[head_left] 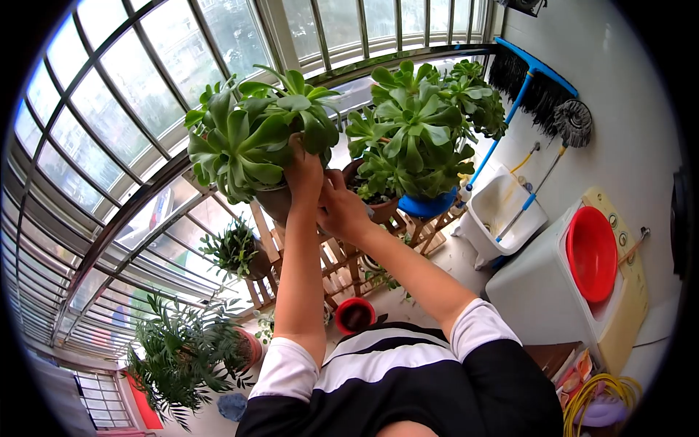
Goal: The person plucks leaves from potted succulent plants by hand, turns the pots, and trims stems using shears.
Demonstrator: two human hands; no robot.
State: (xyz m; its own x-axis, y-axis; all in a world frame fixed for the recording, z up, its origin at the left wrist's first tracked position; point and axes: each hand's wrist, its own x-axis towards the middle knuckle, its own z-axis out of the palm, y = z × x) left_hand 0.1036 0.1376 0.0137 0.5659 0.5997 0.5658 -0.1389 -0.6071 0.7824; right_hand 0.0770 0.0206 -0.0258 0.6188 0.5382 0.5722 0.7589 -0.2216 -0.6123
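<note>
At far left, a leafy plant (178,349) is spread low; and now a big succulent (239,146) is seen in its pot (272,204), above the wooden rack (354,269). Into its foliage the left hand (303,166) is tucked, fingers partly hidden; beside its wrist the right hand (344,207) is positioned, fingers curled. Whether anything is grasped by either cannot be told. Rightward, a second succulent (419,130) is seen.

I have a slatted wooden stand (353,268) mid-frame on my feed, bearing a brown pot (384,210) and a blue pot (428,207), and below it the pale floor (457,271), where a red pot (338,320) sits at lower centre.
</note>
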